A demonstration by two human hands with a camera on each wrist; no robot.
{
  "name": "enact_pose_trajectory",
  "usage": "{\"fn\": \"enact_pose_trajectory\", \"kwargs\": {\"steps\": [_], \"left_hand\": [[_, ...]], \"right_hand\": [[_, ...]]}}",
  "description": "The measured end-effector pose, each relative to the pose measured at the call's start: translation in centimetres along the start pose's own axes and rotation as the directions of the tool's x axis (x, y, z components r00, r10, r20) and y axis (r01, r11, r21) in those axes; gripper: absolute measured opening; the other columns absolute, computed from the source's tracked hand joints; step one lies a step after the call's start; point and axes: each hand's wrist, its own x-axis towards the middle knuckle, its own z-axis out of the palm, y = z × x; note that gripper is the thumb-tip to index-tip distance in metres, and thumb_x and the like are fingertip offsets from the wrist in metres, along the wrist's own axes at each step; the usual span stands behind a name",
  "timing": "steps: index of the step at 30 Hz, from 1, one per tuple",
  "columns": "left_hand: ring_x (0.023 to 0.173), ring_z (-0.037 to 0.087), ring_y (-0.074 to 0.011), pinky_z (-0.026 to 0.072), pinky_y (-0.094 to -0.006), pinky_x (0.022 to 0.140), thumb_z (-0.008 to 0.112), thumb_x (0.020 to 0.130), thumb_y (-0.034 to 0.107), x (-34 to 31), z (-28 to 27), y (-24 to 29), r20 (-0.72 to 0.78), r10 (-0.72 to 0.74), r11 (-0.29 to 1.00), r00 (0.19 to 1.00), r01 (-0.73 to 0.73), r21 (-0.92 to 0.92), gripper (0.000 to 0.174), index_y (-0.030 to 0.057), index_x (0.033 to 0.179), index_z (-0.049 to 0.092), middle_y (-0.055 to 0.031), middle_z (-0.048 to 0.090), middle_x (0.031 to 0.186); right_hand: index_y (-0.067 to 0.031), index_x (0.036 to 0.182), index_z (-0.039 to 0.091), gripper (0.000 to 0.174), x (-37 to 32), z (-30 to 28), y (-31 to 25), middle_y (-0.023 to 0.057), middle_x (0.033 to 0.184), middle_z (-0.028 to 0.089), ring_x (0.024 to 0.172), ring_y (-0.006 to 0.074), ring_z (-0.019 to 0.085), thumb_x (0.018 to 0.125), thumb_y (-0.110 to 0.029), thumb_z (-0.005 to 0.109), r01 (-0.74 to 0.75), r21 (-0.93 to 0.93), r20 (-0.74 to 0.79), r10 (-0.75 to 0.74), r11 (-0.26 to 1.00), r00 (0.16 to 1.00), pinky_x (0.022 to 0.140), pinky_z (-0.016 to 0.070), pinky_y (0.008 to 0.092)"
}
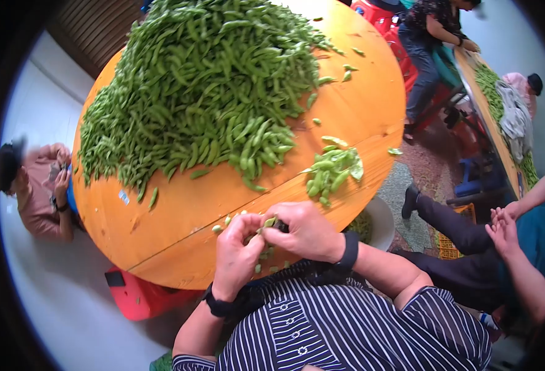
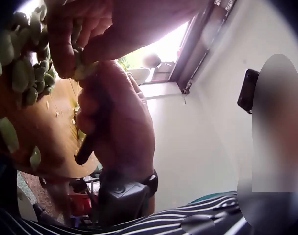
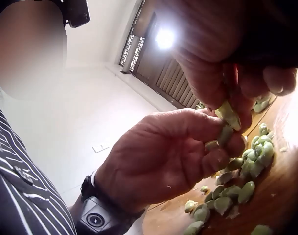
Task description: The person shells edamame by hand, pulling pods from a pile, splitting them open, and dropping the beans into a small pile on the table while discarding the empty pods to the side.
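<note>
Over the near edge of the round table, my left hand and right hand meet at one green soybean pod. Thumb and fingers of the left hand pinch its lower end, beside pale green beans at the fingertips. The right hand pinches the upper end from above. A dark, slim object is tucked under the right hand's curled fingers; its kind cannot be told. Loose shelled beans lie on the wood just below both hands.
A large heap of soybean pods covers the far part of the wooden table. A small pile of pods lies right of my hands. A white basin stands below the right edge. People sit left and right.
</note>
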Motion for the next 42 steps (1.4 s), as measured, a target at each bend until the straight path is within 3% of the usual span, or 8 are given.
{"fn": "enact_pose_trajectory", "kwargs": {"steps": [7,13,16,26,29,30,32,42], "left_hand": [[0.079,0.067,-0.0192,0.0524,-0.0296,0.075,0.067,0.084,-0.001,-0.5,-0.7,0.7,0.14,0.348,0.735,0.927,-0.363,0.572,0.009,-0.0009,0.093,0.068,-0.0099,0.07,0.087],[0.076,0.064,-0.0258,0.0493,-0.0377,0.075,0.067,0.084,0.002,2.2,-1.3,1.9,0.211,0.425,0.611,0.88,-0.451,0.65,0.017,0.0,0.101,0.067,-0.0131,0.066,0.087],[0.081,0.061,-0.0279,0.0485,-0.0387,0.076,0.067,0.082,0.001,4.9,-1.8,1.8,0.228,0.468,0.473,0.854,-0.46,0.751,0.026,0.0021,0.107,0.065,-0.0122,0.06,0.089],[0.076,0.06,-0.0253,0.0481,-0.0369,0.066,0.072,0.079,0.003,5.4,-3.1,1.7,0.273,0.484,0.223,0.831,-0.419,0.88,0.018,0.004,0.095,0.063,-0.0078,0.057,0.084],[0.07,0.062,-0.0184,0.0504,-0.0299,0.06,0.069,0.086,0.004,4.0,-3.0,2.2,0.054,0.2,0.716,0.978,-0.184,0.673,0.011,0.0029,0.095,0.062,-0.006,0.062,0.082],[0.07,0.062,-0.0184,0.0504,-0.0299,0.06,0.069,0.086,0.004,3.4,-2.7,2.4,0.044,0.197,0.714,0.979,-0.174,0.678,0.011,0.0029,0.095,0.062,-0.006,0.062,0.082],[0.066,0.061,-0.0068,0.0485,-0.022,0.055,0.067,0.092,0.007,2.2,-1.6,2.5,0.038,-0.054,0.998,0.998,0.052,0.04,0.011,0.0007,0.098,0.061,-0.0007,0.065,0.082],[0.069,0.066,-0.0098,0.0524,-0.0208,0.057,0.066,0.094,0.008,0.5,-0.3,1.2,0.004,-0.098,0.993,0.995,0.098,-0.071,0.011,0.0004,0.101,0.061,-0.0033,0.068,0.085]], "right_hand": [[-0.0006,0.088,0.066,0.017,-0.1,-5.4,0.2,0.0171,0.078,0.065,0.072,0.0312,0.066,0.082,-0.016,0.069,-0.131,-0.183,-0.11,0.112,0.974,0.988,0.066,0.0515,0.0392],[0.0004,0.111,0.057,0.038,-0.6,-10.3,0.5,0.0197,0.09,0.065,0.081,0.0352,0.066,0.084,-0.023,0.071,-0.388,-0.586,-0.421,0.141,0.711,0.896,0.071,0.0513,0.0451],[0.0012,0.113,0.054,0.038,-0.3,-10.2,-0.6,0.0209,0.089,0.065,0.082,0.0355,0.066,0.086,-0.022,0.068,-0.402,-0.476,-0.487,0.146,0.783,0.861,0.072,0.0511,0.046],[0.002,0.098,0.059,0.013,-1.3,-3.0,0.1,0.0214,0.088,0.065,0.086,0.0382,0.065,0.092,-0.008,0.053,-0.122,0.007,0.097,0.121,0.992,0.988,0.077,0.0514,0.044],[0.0026,0.103,0.06,0.018,-1.6,-1.5,1.2,0.0228,0.09,0.066,0.086,0.0386,0.066,0.091,-0.008,0.053,-0.086,-0.009,0.041,0.086,0.996,0.995,0.076,0.052,0.0444],[0.0026,0.103,0.06,0.018,-1.4,-1.5,0.7,0.0228,0.09,0.066,0.086,0.0386,0.066,0.091,-0.008,0.053,-0.083,0.0,0.048,0.083,0.997,0.995,0.076,0.052,0.0444],[0.0035,0.105,0.06,0.021,-0.9,-1.8,-0.4,0.0242,0.089,0.066,0.086,0.039,0.066,0.09,-0.009,0.053,-0.263,0.052,0.113,0.256,0.963,0.96,0.075,0.0524,0.0451],[0.0057,0.101,0.064,0.022,-0.6,-1.3,-0.3,0.0209,0.082,0.068,0.074,0.0285,0.068,0.087,-0.01,0.057,-0.317,0.245,0.084,0.306,0.916,0.948,0.07,0.053,0.0376]]}}
